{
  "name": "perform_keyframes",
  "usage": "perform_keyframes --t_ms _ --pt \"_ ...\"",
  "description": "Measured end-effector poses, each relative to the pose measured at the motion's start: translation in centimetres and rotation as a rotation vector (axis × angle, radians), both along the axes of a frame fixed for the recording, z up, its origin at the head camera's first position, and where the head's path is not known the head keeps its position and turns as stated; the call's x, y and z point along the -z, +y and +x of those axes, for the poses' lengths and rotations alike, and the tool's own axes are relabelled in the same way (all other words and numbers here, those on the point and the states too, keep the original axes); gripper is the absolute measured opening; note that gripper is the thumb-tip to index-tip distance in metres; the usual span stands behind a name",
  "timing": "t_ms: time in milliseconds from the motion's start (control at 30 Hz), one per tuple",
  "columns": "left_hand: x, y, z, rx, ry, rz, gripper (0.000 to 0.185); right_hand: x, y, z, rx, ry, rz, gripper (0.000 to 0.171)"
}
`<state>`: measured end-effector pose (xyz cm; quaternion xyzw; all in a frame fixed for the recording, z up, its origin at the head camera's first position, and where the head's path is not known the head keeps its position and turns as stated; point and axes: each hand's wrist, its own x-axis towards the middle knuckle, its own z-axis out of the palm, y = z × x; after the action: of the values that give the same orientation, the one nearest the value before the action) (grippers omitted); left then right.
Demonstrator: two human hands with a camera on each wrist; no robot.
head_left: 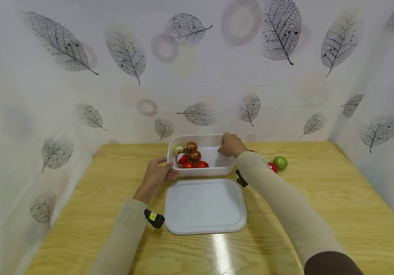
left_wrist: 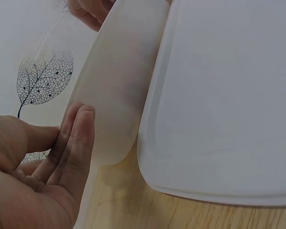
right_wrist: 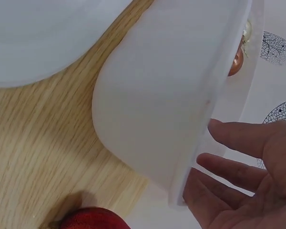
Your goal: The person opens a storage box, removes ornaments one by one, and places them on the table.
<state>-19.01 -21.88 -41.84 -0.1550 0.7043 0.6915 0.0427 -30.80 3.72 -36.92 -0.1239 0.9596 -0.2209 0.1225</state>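
A white plastic container (head_left: 206, 171) stands near the back of the table, with several Christmas baubles in its left half. Among them are a pale gold bauble (head_left: 177, 149), a copper bauble (head_left: 195, 156), a red-and-white bauble (head_left: 181, 159) and a red bauble (head_left: 202, 164). My left hand (head_left: 156, 170) grips the container's left end, thumb by the rim and fingers against the outer wall. At the far right corner, my right hand (head_left: 232, 145) holds the rim, its fingertips around the edge in the right wrist view.
A white lid (head_left: 205, 206) lies flat on the wooden table (head_left: 107, 229) in front of the container. Right of it, partly behind my right forearm, sit a green glitter bauble (head_left: 280, 163) and a red bauble (head_left: 273, 167). A leaf-patterned sheet (head_left: 197, 84) hangs behind the table.
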Motion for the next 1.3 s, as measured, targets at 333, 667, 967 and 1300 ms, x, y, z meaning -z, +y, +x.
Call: perform_keyframes --t_ms 333,667,967,1300 --pt "0.1 0.2 0.0 -0.004 0.004 0.006 0.043 0.8 -0.1 -0.2 0.009 -0.046 -0.056 0.033" --pt "0.2 0.2 -0.2 -0.004 0.0 0.008 0.044 1.0 -0.3 0.0 0.014 -0.043 -0.084 0.039" --pt "0.1 0.1 0.0 0.001 0.017 0.023 0.045 1.0 -0.5 0.1 0.011 -0.025 -0.103 0.036" --pt "0.1 0.1 0.1 0.005 0.021 0.01 0.045 2.0 -0.9 0.2 -0.001 -0.023 -0.087 0.043"
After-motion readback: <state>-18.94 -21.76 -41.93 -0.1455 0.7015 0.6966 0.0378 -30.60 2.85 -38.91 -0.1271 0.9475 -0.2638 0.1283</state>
